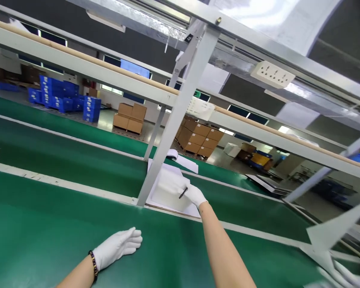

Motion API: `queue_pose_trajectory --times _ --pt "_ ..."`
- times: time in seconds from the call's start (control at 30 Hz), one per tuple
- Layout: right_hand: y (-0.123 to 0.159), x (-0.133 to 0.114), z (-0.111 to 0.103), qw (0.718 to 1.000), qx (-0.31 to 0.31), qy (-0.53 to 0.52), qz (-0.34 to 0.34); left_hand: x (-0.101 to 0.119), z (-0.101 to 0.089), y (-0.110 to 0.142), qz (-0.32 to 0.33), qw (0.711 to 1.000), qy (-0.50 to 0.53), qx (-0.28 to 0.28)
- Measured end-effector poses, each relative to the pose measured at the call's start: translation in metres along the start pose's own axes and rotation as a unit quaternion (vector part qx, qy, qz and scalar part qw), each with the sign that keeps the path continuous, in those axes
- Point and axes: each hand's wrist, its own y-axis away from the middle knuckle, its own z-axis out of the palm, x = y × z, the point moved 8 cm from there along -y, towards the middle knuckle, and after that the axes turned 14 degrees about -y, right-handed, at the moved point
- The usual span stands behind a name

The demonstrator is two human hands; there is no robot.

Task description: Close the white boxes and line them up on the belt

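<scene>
Tool, slim, black (183, 193), pinched by white-gloved right hand (194, 195), probably tilted clear of white sheets (171, 199) beneath; white-gloved left hand (118, 247) unclenched.

My left forearm (78, 275) enters low, its white-gloved left hand (118, 247) flat, fingers extended, nearly together and pointing right. My bare right forearm (223, 244) stretches farther forward, leaning left; its right hand (195, 195), also gloved in white, is curled, the fingertips partly blurred.
</scene>
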Motion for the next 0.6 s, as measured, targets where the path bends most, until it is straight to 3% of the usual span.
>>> queue_pose_trajectory --times 0.1,0.2,0.3,0.4,0.47,0.53,0.6 --pt "-0.005 0.0 0.002 0.999 0.01 0.031 -0.003 -0.002 -0.001 0.0 0.004 1.0 -0.007 0.009" --pt "0.012 -0.006 -0.006 0.996 0.083 0.041 -0.011 -0.003 -0.003 0.001 0.016 1.0 -0.016 0.016" --pt "0.05 -0.011 -0.016 0.981 0.191 0.017 -0.032 -0.004 -0.006 0.003 0.024 0.999 -0.027 0.02" --pt "0.111 -0.013 -0.017 0.929 0.304 -0.168 -0.125 -0.003 -0.006 0.007 0.029 0.999 -0.035 0.022" --pt "0.153 -0.01 -0.001 0.879 0.34 -0.298 -0.149 -0.002 -0.005 0.009 0.032 0.999 -0.036 0.022" --pt "0.185 -0.003 0.034 0.871 0.34 -0.35 -0.067 -0.002 -0.005 0.01 0.037 0.999 -0.031 0.023" --pt "0.205 -0.007 0.081 0.864 0.285 -0.415 -0.02 -0.003 -0.006 0.01 0.039 0.999 -0.021 0.022"
